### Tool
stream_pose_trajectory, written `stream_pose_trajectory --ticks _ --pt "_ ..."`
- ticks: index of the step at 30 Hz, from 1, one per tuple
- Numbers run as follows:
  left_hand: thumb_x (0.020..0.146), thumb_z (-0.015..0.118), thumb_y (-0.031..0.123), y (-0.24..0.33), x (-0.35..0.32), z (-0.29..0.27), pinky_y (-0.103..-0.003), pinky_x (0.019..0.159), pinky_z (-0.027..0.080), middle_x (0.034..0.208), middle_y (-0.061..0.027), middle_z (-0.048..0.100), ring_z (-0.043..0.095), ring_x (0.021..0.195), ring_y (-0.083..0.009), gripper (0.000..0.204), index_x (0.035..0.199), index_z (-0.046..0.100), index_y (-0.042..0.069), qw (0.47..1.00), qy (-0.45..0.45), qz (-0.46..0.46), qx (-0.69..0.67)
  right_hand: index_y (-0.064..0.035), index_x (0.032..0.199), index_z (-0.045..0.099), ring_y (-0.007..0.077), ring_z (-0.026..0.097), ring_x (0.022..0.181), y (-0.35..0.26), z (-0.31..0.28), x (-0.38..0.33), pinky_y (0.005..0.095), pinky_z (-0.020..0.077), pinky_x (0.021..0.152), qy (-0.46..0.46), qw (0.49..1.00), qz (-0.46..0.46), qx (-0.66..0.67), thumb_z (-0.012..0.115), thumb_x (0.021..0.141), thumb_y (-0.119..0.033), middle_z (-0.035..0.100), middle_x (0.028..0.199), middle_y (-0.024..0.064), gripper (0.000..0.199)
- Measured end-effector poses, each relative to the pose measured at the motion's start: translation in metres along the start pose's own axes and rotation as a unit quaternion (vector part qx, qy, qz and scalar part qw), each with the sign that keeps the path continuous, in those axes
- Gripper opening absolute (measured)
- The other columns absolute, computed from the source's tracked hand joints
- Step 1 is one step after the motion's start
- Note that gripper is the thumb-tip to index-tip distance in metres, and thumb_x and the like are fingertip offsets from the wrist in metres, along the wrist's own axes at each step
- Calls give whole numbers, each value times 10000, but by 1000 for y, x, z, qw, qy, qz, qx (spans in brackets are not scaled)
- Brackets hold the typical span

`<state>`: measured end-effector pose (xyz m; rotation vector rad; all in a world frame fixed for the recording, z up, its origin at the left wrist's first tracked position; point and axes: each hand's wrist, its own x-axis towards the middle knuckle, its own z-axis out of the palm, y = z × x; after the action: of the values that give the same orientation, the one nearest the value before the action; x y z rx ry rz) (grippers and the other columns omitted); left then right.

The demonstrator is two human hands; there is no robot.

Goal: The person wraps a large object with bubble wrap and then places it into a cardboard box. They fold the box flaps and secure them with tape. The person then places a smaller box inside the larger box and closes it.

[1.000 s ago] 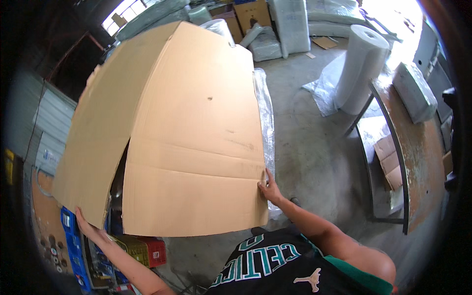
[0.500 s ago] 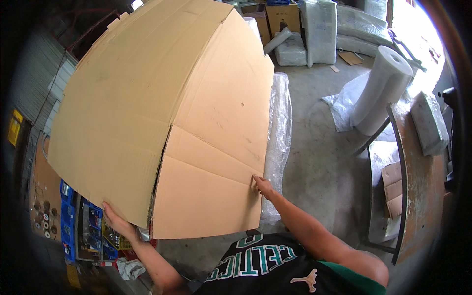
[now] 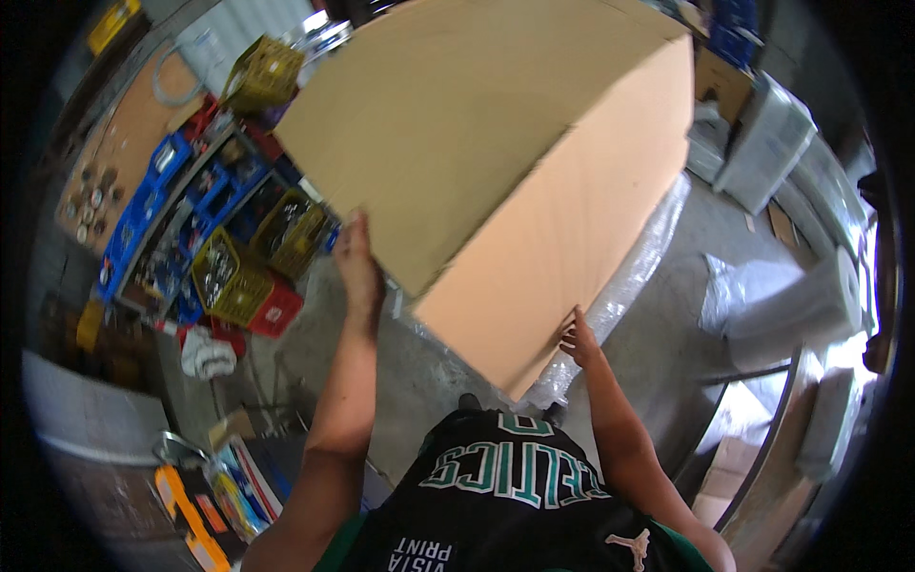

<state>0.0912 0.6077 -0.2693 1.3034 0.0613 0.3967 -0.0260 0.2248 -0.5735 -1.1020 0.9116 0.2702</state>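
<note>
A large tan cardboard sheet (image 3: 429, 153) with a long crease slopes in front of me, its paler panel (image 3: 581, 229) on the right. At its left edge is my left hand (image 3: 357, 262), fingers pointing up and pressed together along the board. My right hand (image 3: 579, 338) holds the lower right edge with bent fingers; part of them is hidden by the board's rim. Clear bubble wrap (image 3: 620, 296) sticks out from under the right side of the cardboard, and a little shows below the near edge.
To the left stands a rack with blue bins (image 3: 143, 224) and yellow baskets (image 3: 227, 276) of small parts. A big wrap roll (image 3: 796, 310) and a worn table (image 3: 777, 477) are at the right. Wrapped packages (image 3: 767, 143) stand behind. An orange-and-black case (image 3: 195, 515) lies lower left.
The cardboard now lies more to the right in view and is turned, its near corner pointing toward me. Both hands stay at its edges. My view has swung left, showing more of the rack.
</note>
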Motion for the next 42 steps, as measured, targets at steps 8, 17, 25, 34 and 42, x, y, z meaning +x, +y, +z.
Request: stream_pose_trajectory --ticks 8,17,25,34,42 --pt "1029 400 681 25 -25 -30 -378 996 456 1308 -117 633 609 1142 -212 797 1371 572 -19 984 -165 34 -57 -59 1652 79 399 424 1360 3 0 12 547 408 1124 -26 999 -2 30 580 849 -827 265 1581 241 1219" --pt "881 563 775 -27 -113 -63 -467 1004 484 1277 -251 624 612 1177 -408 917 1371 578 -1 889 -346 191 232 -138 1660 158 404 419 1369 -6 6 4 544 390 1141 -26 998 16 60 576 815 -860 276 1592 250 1188" --pt "909 732 244 -44 -153 13 -420 690 569 895 -160 723 719 762 -326 300 1079 669 5 801 -422 279 320 -230 1647 232 442 398 1373 -11 10 18 552 352 1153 -86 992 -35 81 538 769 -925 295 1569 256 1161" --pt "925 704 211 -34 -159 12 -481 942 538 1178 -201 704 691 1051 -374 393 1229 661 -33 781 -409 380 281 -342 1644 193 533 399 1346 -24 33 -5 597 400 1076 -117 982 -103 102 524 762 -936 232 1622 256 1114" --pt "955 637 140 -57 -163 -5 -473 868 559 1053 -220 716 699 949 -376 256 1118 692 -49 769 -432 310 355 -306 1657 156 412 259 1488 -58 48 -19 600 314 1124 -46 995 -33 88 500 771 -942 136 1708 158 1143"
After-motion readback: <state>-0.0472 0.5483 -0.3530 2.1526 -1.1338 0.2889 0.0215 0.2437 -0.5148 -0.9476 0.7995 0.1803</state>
